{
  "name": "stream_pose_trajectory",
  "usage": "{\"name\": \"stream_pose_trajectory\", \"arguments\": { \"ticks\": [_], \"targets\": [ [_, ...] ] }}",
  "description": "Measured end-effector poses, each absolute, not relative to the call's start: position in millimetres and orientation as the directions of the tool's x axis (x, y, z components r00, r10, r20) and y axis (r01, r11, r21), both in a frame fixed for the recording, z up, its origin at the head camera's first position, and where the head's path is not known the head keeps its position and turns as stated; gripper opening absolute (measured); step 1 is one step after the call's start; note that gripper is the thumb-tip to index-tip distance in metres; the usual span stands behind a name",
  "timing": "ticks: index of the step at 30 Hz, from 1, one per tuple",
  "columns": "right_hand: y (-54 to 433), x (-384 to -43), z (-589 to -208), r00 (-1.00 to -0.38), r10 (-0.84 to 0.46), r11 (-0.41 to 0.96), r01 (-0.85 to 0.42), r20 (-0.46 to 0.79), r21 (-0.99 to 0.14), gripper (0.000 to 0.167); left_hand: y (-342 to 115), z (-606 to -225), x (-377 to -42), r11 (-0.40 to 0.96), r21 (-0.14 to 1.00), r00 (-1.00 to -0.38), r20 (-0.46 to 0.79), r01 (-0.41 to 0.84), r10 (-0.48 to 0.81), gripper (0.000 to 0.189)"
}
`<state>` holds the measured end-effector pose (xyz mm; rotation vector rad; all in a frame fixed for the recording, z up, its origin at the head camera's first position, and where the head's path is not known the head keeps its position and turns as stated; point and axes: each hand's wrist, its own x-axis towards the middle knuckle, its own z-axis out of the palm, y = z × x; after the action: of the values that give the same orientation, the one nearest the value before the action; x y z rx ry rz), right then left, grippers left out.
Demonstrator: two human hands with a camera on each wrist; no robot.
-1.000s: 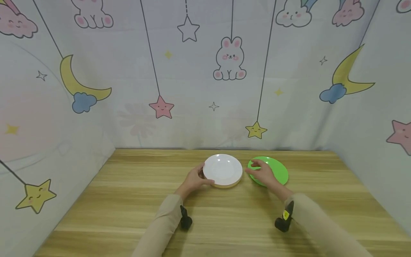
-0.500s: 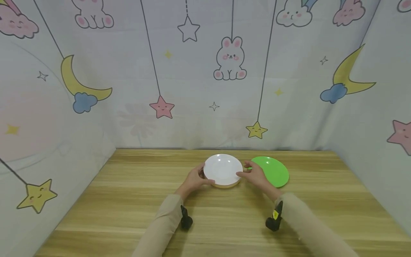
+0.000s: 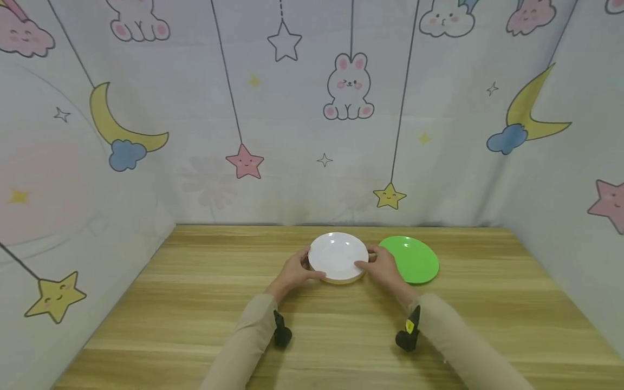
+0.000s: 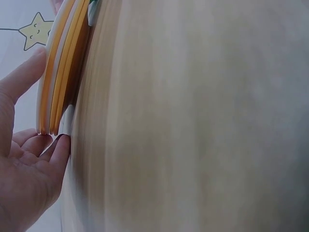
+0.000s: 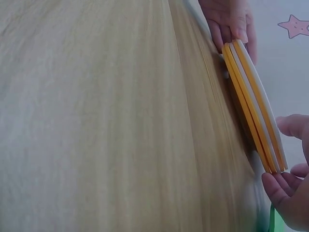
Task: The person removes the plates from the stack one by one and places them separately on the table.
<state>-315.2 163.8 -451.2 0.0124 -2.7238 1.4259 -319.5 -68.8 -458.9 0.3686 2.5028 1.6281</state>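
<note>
A stack of white and orange-yellow plates (image 3: 336, 257), white on top, sits near the back of the table. My left hand (image 3: 294, 273) grips its left edge, thumb at the near rim. In the left wrist view my left hand's fingers (image 4: 60, 152) touch the layered edges from below. On the other side my right hand (image 3: 387, 271) holds the right edge, its thumb over the top plate's rim. The right wrist view shows the fingers (image 5: 277, 191) under the edges of the plate stack (image 5: 253, 108). A green plate (image 3: 416, 260) lies just right, partly hidden by my right hand.
The wooden table (image 3: 336, 336) meets a printed cloth wall (image 3: 292, 200) right behind the plates. More cloth walls stand along the left and right sides. A black wrist camera (image 3: 281, 331) hangs under the left sleeve, another black camera (image 3: 407, 338) under the right.
My right hand has moved left from above the green plate to the right edge of the plate stack and taken hold there. My left hand and the plates stay in place.
</note>
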Motion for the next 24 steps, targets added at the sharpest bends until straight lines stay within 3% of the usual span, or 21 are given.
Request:
{"name": "stream_pose_trajectory", "arguments": {
  "ticks": [9, 15, 24],
  "targets": [
    [160.0, -316.7, -454.1, -0.99, 0.023, 0.597, -0.098, 0.139, -0.796, 0.046, -70.4, -459.4, -321.6, 0.388, 0.913, -0.96, 0.013, 0.125, 0.278, 0.094],
    [161.0, -313.5, -448.2, -0.993, 0.036, 0.617, -0.067, 0.113, -0.784, 0.05, -71.2, -457.3, -319.2, 0.387, 0.91, -0.955, 0.028, 0.147, 0.296, 0.095],
    [162.2, -311.8, -443.7, -0.997, 0.039, 0.616, -0.031, 0.07, -0.787, 0.054, -71.0, -446.4, -311.2, 0.344, 0.925, -0.945, 0.043, 0.16, 0.323, 0.079]
  ]
}}
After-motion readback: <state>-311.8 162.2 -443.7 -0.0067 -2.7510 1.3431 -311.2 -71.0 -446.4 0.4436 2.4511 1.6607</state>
